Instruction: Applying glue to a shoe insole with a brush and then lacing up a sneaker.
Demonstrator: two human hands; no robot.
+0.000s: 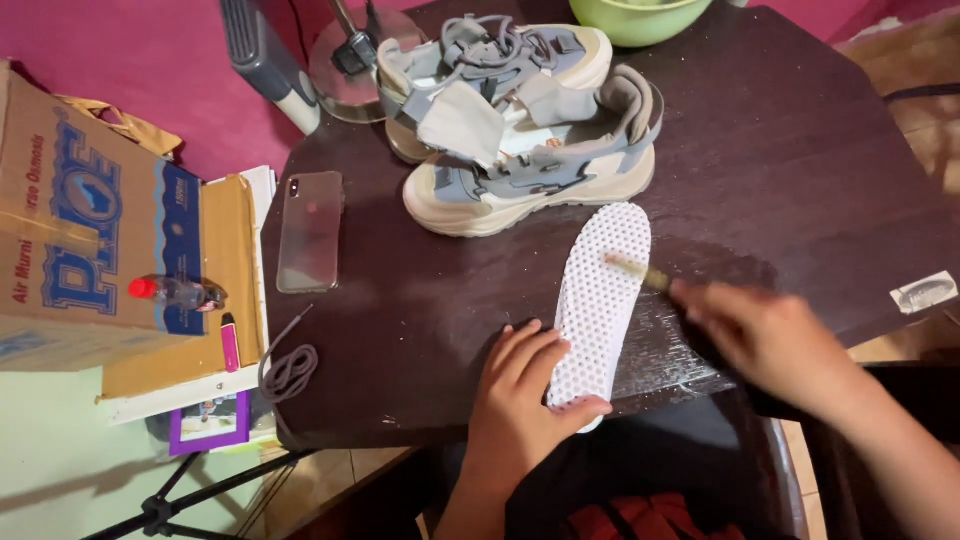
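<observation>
White insole (600, 300) flat on dark table (820, 170), pinned at heel by left hand (520, 400), fingers pressed down; right hand (770, 335) closed around blurred brush (635, 270), scrubbing mid-insole. Sneakers (520, 140) behind.

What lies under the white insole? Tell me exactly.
The white insole lies flat on the dark table, whose surface looks wet around it. The left hand pins its near end, and the right hand holds a brush on it. Its underside is hidden.
</observation>
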